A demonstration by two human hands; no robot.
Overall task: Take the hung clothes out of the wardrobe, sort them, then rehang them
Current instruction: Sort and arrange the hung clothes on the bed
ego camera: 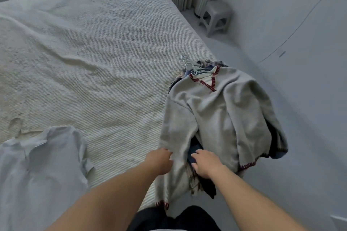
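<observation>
The grey V-neck sweater (216, 110) is lying atop the hanger pile at the bed's (93, 52) right corner. The left hand (159, 159) is pinching its hem; beside it, the right hand (204, 163) is resting open-fingered on dark clothes (206, 187) underneath.

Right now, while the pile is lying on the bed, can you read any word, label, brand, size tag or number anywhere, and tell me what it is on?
None: no readable text in this view.
Grey sweater with red stitched trim, top of the pile: no tag or print shows.
Light blue shirt on the bed: no label shows.
Small mark on the wall: too small and blurred to read.
</observation>
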